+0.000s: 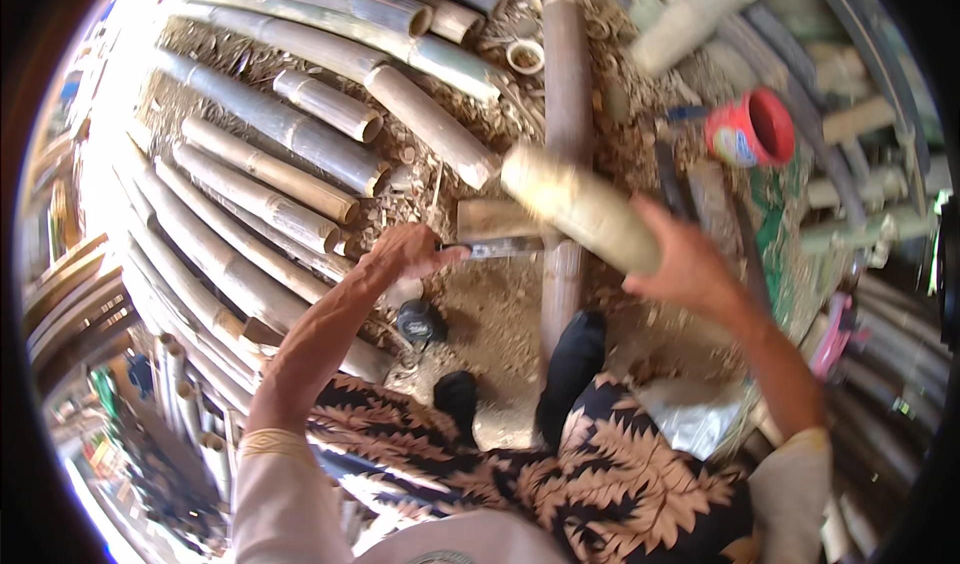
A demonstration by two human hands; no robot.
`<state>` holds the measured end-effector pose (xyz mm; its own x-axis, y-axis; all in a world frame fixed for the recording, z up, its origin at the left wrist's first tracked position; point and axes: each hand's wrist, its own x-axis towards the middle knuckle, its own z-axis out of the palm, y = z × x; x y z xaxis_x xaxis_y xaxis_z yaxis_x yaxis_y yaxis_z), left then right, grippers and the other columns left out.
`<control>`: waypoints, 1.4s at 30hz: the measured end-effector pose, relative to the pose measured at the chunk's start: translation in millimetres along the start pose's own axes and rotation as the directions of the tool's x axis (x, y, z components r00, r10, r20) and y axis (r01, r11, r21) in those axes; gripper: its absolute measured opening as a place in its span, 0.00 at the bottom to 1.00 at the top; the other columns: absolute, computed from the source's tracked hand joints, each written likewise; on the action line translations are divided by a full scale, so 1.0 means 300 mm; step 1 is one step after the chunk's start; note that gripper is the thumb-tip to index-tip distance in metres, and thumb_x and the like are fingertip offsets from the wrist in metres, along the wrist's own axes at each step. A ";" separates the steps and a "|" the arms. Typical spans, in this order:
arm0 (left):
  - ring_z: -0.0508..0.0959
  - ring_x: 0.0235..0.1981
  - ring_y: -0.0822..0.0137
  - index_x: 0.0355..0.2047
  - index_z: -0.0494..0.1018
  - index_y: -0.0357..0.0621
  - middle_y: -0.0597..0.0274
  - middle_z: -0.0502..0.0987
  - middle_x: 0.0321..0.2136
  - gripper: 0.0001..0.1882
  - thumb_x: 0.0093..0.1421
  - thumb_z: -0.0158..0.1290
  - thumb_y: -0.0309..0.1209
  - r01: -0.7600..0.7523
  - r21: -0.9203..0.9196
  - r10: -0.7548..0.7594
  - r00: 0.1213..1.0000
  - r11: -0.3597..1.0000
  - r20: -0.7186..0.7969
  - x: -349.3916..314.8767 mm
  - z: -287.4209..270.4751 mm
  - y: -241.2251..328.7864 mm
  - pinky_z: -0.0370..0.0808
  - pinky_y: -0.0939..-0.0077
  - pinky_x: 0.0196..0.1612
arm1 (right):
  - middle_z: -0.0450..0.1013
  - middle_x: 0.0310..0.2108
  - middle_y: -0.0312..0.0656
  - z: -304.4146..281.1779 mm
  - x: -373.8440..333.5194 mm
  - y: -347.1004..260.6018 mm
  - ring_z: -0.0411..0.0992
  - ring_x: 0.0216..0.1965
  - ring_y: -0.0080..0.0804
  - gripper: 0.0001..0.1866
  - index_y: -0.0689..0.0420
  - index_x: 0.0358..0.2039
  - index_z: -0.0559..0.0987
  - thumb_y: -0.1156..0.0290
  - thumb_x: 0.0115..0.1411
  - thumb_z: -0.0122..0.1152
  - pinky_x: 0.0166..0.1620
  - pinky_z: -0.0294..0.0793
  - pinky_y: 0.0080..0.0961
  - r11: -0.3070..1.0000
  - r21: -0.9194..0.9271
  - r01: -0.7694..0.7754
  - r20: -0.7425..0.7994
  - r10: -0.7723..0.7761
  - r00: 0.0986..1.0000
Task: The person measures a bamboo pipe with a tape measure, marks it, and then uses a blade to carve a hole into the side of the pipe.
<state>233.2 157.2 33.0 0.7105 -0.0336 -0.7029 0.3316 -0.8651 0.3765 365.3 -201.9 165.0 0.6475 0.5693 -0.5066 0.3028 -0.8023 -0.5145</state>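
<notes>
Brown, rounded bamboo (pixel 566 289) lies between our left hand (pixel 405 253), gripping a metal blade (pixel 507 247), and right hand (pixel 690 266), clutching a pale club (pixel 582 210).

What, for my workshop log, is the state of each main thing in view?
Left hand: closed around the bladed tool's handle.
Bladed tool: held, pointing toward the long pole; contact unclear.
Right hand: gripping the pale club.
Pale club: held aslant, blurred.
Long pole: lying on the ground.
Red bucket: open; contents unclear.
Bamboo lengths: cut, lying down.
</notes>
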 end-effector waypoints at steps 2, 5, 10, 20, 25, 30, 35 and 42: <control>0.60 0.12 0.77 0.09 0.59 0.53 0.73 0.59 0.11 0.43 0.41 0.34 0.84 0.030 -0.103 -0.025 0.998 0.994 0.057 -0.066 0.023 0.011 0.56 0.73 0.12 | 0.70 0.55 0.54 -0.121 0.025 -0.075 0.71 0.55 0.44 0.44 0.58 0.63 0.63 0.66 0.46 0.71 0.57 0.69 0.34 0.995 0.085 0.058 -0.243 -0.036 0.969; 0.57 0.11 0.77 0.09 0.58 0.54 0.76 0.56 0.10 0.43 0.40 0.33 0.85 0.070 0.065 -0.077 0.990 0.995 0.115 -0.026 0.073 -0.065 0.54 0.73 0.13 | 0.71 0.47 0.49 -0.245 0.052 -0.126 0.73 0.46 0.38 0.41 0.63 0.61 0.60 0.63 0.50 0.70 0.51 0.73 0.33 0.894 0.368 0.257 -0.626 0.034 0.779; 0.53 0.10 0.78 0.09 0.57 0.56 0.78 0.53 0.09 0.43 0.41 0.33 0.85 0.060 0.076 -0.068 0.993 0.995 0.099 0.026 0.077 -0.082 0.51 0.73 0.13 | 0.69 0.52 0.51 -0.002 0.003 -0.051 0.72 0.50 0.41 0.48 0.61 0.65 0.56 0.61 0.48 0.71 0.53 0.72 0.35 0.909 0.335 0.247 -0.462 -0.070 0.884; 0.66 0.11 0.74 0.27 0.76 0.50 0.69 0.67 0.12 0.32 0.58 0.45 0.68 -0.372 0.420 0.558 0.612 0.828 -0.560 -0.183 0.211 -0.082 0.68 0.68 0.16 | 0.64 0.59 0.54 0.117 -0.175 0.105 0.66 0.58 0.43 0.51 0.62 0.66 0.54 0.61 0.47 0.72 0.59 0.66 0.36 0.856 0.501 0.128 -0.406 0.102 0.908; 0.68 0.13 0.74 0.19 0.71 0.51 0.67 0.69 0.14 0.33 0.55 0.47 0.69 -0.389 0.391 0.550 0.650 0.834 -0.525 -0.162 0.112 0.006 0.64 0.71 0.14 | 0.65 0.55 0.50 0.040 -0.248 0.136 0.66 0.56 0.38 0.49 0.64 0.64 0.56 0.62 0.47 0.71 0.58 0.65 0.33 0.798 0.587 0.135 -0.414 0.152 0.898; 0.62 0.11 0.76 0.18 0.75 0.50 0.73 0.63 0.08 0.46 0.49 0.31 0.81 -0.043 0.256 0.091 0.980 0.966 -0.180 -0.058 -0.065 0.069 0.59 0.72 0.14 | 0.67 0.54 0.47 0.042 -0.276 0.132 0.67 0.54 0.34 0.47 0.64 0.63 0.58 0.60 0.47 0.72 0.57 0.66 0.31 0.650 0.751 0.118 -0.321 0.204 0.925; 0.62 0.12 0.73 0.20 0.76 0.48 0.72 0.63 0.09 0.45 0.48 0.36 0.81 0.003 0.369 0.021 0.998 0.929 -0.061 0.012 -0.141 0.079 0.63 0.71 0.18 | 0.67 0.53 0.46 0.014 -0.283 0.129 0.67 0.53 0.33 0.47 0.65 0.62 0.60 0.58 0.46 0.72 0.56 0.66 0.30 0.656 0.749 0.092 -0.278 0.184 0.943; 0.64 0.13 0.73 0.21 0.74 0.46 0.72 0.62 0.09 0.45 0.48 0.39 0.80 0.012 0.373 0.014 0.998 0.928 -0.066 0.019 -0.141 0.072 0.63 0.70 0.18 | 0.67 0.53 0.47 0.007 -0.256 0.110 0.67 0.54 0.33 0.48 0.65 0.63 0.59 0.59 0.46 0.73 0.57 0.66 0.30 0.646 0.757 0.099 -0.263 0.163 0.951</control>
<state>270.5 159.4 62.7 0.7544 -0.0124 -0.6563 0.0845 -0.9897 0.1159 324.2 -271.6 185.6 0.8491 0.3636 -0.3832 -0.2695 -0.3257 -0.9063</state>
